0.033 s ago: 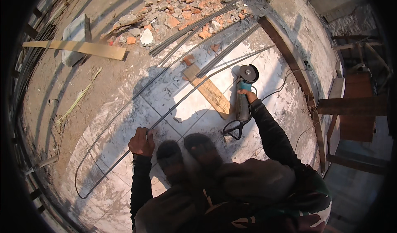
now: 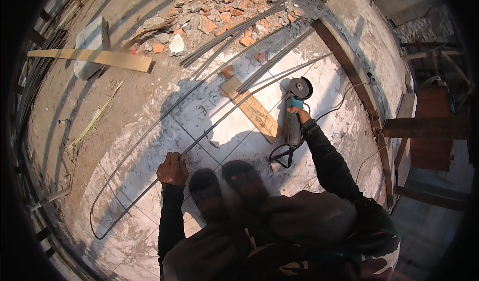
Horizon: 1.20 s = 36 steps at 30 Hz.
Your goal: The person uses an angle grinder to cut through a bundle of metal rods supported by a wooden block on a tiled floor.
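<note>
My left hand (image 2: pixel 172 170) is closed round a long steel rod (image 2: pixel 211 128) that bends back on itself in a U at the lower left. Farther up, the rod passes over a short wooden plank (image 2: pixel 255 112) lying on the tiled floor. In my right hand (image 2: pixel 299 114) is an angle grinder (image 2: pixel 293 124) with a teal and grey body, gripped near its head. Its dark disc (image 2: pixel 301 88) points away from me, to the right of the plank. Whether the disc spins cannot be made out.
More steel rods (image 2: pixel 279 57) lie beyond the plank, near a heap of broken brick and rubble (image 2: pixel 205 22). A power cord (image 2: pixel 344 99) runs right from the grinder toward a brown beam (image 2: pixel 345 67). At the far left a pale board (image 2: pixel 90 56) rests across a grey block (image 2: pixel 92 36).
My left hand has shifted very slightly to the right, still round the rod. The grinder and my right hand stay almost exactly where they were.
</note>
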Each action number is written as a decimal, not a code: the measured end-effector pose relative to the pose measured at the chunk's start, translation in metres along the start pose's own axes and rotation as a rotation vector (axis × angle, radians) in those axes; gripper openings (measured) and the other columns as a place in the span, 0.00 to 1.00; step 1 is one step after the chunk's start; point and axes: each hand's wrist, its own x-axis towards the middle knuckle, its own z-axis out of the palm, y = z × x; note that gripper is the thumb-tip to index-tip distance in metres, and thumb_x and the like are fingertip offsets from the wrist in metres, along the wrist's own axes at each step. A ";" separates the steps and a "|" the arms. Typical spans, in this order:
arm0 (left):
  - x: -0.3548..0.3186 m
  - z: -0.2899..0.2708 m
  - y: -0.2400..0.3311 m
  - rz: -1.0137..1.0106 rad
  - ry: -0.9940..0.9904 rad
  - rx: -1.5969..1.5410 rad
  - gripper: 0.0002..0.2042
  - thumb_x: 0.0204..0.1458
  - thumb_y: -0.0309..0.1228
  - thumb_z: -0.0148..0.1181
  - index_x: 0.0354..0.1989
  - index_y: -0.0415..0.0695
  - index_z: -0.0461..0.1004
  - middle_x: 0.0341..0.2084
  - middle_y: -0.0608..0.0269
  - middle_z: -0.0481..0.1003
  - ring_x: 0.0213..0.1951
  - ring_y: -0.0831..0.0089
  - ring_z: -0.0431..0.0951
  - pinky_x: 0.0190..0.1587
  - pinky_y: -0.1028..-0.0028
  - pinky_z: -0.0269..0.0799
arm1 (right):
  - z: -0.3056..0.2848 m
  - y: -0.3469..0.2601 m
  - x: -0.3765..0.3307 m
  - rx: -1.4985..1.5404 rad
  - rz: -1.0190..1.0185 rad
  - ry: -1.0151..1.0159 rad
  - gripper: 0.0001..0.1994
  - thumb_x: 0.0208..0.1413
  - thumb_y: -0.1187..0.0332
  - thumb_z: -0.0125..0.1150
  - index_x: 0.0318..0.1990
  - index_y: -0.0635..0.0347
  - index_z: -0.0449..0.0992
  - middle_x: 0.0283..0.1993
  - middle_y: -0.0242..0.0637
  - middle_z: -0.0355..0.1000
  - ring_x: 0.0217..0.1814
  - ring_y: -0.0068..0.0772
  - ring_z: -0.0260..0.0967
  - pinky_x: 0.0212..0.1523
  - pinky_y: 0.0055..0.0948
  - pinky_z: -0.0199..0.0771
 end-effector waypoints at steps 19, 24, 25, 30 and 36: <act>0.031 0.004 0.005 -0.107 0.049 -0.031 0.09 0.54 0.35 0.62 0.29 0.46 0.70 0.28 0.59 0.74 0.26 0.49 0.77 0.25 0.57 0.69 | 0.005 -0.012 -0.031 0.150 0.042 -0.005 0.18 0.44 0.57 0.67 0.40 0.58 0.77 0.31 0.34 0.75 0.28 0.32 0.72 0.32 0.29 0.73; 0.019 0.036 -0.022 -0.166 -0.259 -0.095 0.13 0.53 0.39 0.61 0.30 0.42 0.68 0.28 0.47 0.75 0.30 0.41 0.75 0.31 0.50 0.69 | 0.021 -0.015 -0.022 0.204 -0.116 -0.122 0.18 0.45 0.57 0.66 0.39 0.60 0.75 0.27 0.37 0.74 0.23 0.35 0.73 0.29 0.33 0.77; 0.016 0.037 -0.012 -0.180 -0.191 -0.098 0.13 0.54 0.38 0.61 0.30 0.43 0.68 0.27 0.48 0.75 0.30 0.42 0.75 0.30 0.51 0.69 | 0.014 -0.009 -0.021 0.177 -0.047 -0.057 0.18 0.45 0.56 0.66 0.39 0.60 0.75 0.27 0.37 0.74 0.23 0.35 0.73 0.29 0.33 0.77; 0.045 -0.003 0.018 -0.121 0.007 -0.080 0.11 0.55 0.35 0.62 0.29 0.44 0.68 0.24 0.56 0.73 0.26 0.48 0.75 0.25 0.56 0.67 | 0.000 0.008 -0.008 0.047 0.007 0.077 0.21 0.44 0.52 0.68 0.38 0.60 0.76 0.27 0.35 0.73 0.24 0.34 0.72 0.30 0.33 0.74; 0.035 0.005 0.005 -0.121 -0.088 -0.135 0.12 0.56 0.35 0.61 0.28 0.42 0.68 0.24 0.53 0.72 0.27 0.47 0.75 0.27 0.56 0.68 | 0.024 -0.002 -0.028 -0.018 -0.017 0.206 0.35 0.37 0.45 0.71 0.42 0.72 0.76 0.33 0.41 0.76 0.31 0.37 0.75 0.34 0.34 0.73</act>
